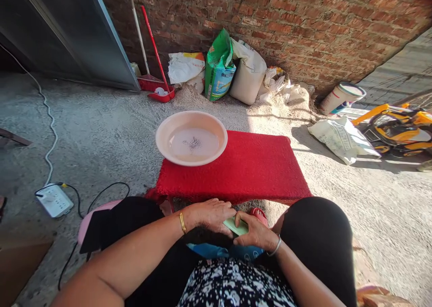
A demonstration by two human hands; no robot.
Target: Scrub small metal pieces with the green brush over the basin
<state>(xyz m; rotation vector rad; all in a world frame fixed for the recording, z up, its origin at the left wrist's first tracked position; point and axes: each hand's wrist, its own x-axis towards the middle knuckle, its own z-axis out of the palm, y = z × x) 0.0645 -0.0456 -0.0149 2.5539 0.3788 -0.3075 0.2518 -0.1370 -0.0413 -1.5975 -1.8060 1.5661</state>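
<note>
My right hand (pixel 257 230) grips a flat, pale green piece (pixel 237 226) between thumb and fingers, low between my knees. What kind of thing it is, I cannot make out. Against its left end lies my left hand (pixel 213 216), back upward, fingers bent over it; the fingertips are partly hidden. Just beyond both hands stands a low table or bench with a red fuzzy cover (pixel 259 163). On its left part rests a pale pink basin (pixel 161 138) of cloudy water, with a small dark cluster (pixel 194 142) in the middle.
A white power strip (pixel 54 201) with cables lies on the floor at left. Along the brick wall stand a red dustpan (pixel 162 94), a green sack (pixel 218 70), a white sack (pixel 249 75) and a bucket (pixel 340 99). A yellow toy digger (pixel 401 129) is at right.
</note>
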